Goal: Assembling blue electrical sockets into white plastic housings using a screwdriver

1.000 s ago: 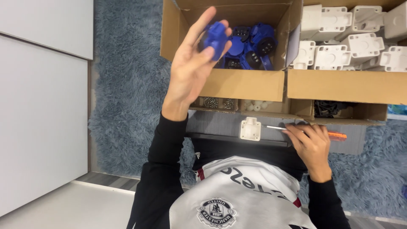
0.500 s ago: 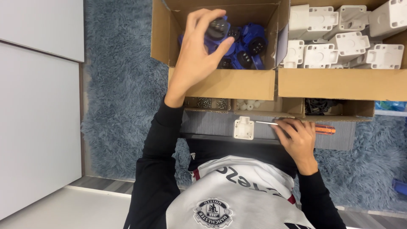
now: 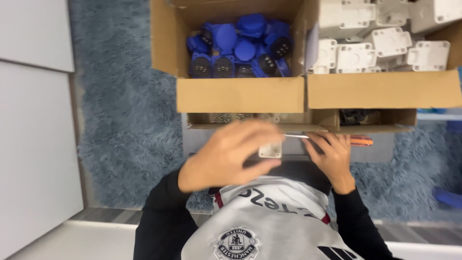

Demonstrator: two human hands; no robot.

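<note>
Across shaggy blue-grey rug (image 3: 120, 110), two open cardboard boxes side by side: left box (image 3: 240, 94) full of blue plugs (image 3: 240, 48), right box (image 3: 385, 89) full of white housings (image 3: 380, 43). Below them, a shallow tray (image 3: 375, 118) of small parts along the far edge of a dark grey worktop (image 3: 390, 153). Left hand (image 3: 228, 156) blurred, fingers spread loosely, nothing visibly held, hovering just left of a small white square part (image 3: 270, 150) and nearer to it. Right hand (image 3: 332, 154) closed around an orange-handled screwdriver (image 3: 361, 140), shaft lying left-right, tip pointing toward the white part.
</note>
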